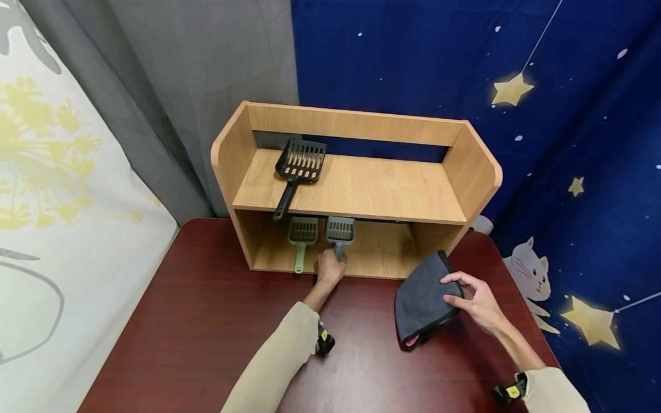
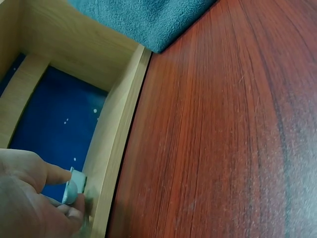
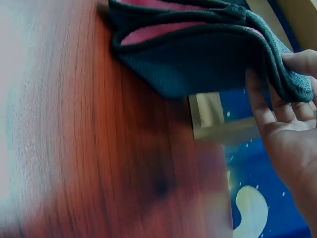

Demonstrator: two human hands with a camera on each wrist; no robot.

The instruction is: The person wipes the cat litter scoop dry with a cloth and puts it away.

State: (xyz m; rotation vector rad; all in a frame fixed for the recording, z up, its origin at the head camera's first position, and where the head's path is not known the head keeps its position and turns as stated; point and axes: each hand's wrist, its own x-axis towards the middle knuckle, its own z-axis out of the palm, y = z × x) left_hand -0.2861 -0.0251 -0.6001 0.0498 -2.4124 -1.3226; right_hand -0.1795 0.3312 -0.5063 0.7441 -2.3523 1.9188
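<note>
My left hand [image 1: 331,267] grips the handle of a blue-grey litter scoop [image 1: 340,230] on the lower shelf; in the left wrist view thumb and fingers pinch its pale handle [image 2: 73,191]. Just left of it lies a green litter scoop [image 1: 302,236], its handle pointing outward. A larger black litter scoop [image 1: 301,163] rests on the upper shelf, its handle jutting past the front edge. At the right, my right hand [image 1: 477,298] pinches the edge of a folded dark grey cloth [image 1: 424,299] with black trim. Pink inner layers of the cloth [image 3: 163,32] show in the right wrist view.
A two-tier wooden shelf [image 1: 356,215] stands at the back of the dark red table [image 1: 206,321]. Behind it hang a grey curtain [image 1: 206,57] and a blue curtain with stars [image 1: 413,63]. A white patterned cloth [image 1: 67,201] hangs at the left.
</note>
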